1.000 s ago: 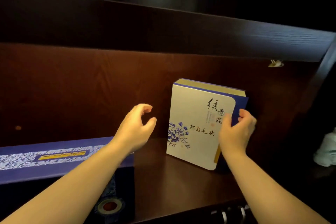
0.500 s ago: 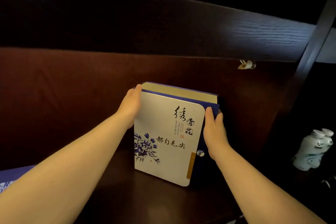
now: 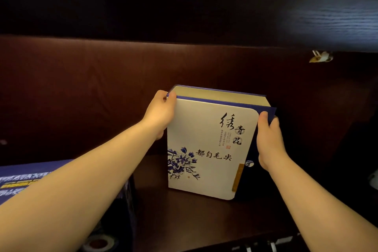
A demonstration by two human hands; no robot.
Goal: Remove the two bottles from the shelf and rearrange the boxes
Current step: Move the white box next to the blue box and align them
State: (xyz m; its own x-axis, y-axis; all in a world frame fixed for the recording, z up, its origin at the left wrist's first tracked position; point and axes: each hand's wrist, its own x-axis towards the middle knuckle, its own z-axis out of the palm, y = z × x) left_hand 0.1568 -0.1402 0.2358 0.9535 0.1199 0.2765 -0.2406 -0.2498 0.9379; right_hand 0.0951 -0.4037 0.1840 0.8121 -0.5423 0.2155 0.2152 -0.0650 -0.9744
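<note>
Box [image 3: 206,149]: stands upright on the shelf [image 3: 184,221], near the back panel | left hand [image 3: 160,116]: fingers wrap its top-left corner | right hand [image 3: 270,141]: fingers clasp the right edge | opposed grip likely steadies the tall box for shifting | bottles: not visible.
</note>
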